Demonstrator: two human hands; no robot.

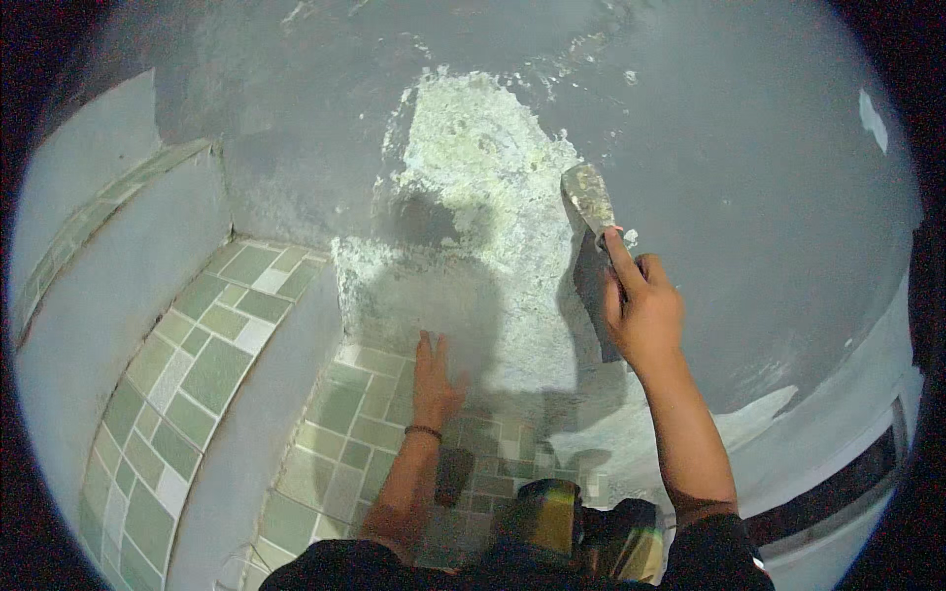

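My right hand [645,303] is closed round the handle of a putty knife [588,192], its index finger stretched along toward the blade. The blade is smeared and lies at the right edge of a bare, whitish scraped patch [483,148] on the grey-painted wall [749,217]. Lower and to the left, my left hand [434,379] is held out with fingers extended and nothing in it, near the foot of the wall above the tiles. From this view I cannot tell whether its fingertips touch the wall. A dark band circles the left wrist.
Steps with green and white tiles [177,394] rise at the left, with plain grey risers [281,379] between. More tiles [340,424] lie below my hands. My shadow falls across the scraped patch. A dark strip [828,502] runs along the lower right.
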